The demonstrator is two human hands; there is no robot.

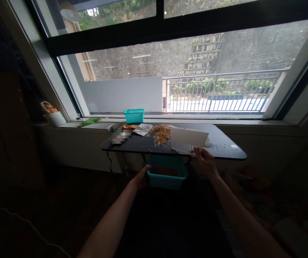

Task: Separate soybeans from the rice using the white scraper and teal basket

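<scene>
Black table (132, 145), bin (166, 183) seemingly touching left hand (142, 178)

The basket (167, 177) is teal, with a brownish layer inside. The tray (188, 140) is white, its front wall marked by a row of thin vertical slots. The table (224, 148) top is black, scattered with pale specks. The heap of kernels (160, 133) is golden yellow mixed with white. A second tub (134, 115) on the sill is the same teal. The radiator (76, 147) is white, with a green strip (90, 122) lying on it.
</scene>
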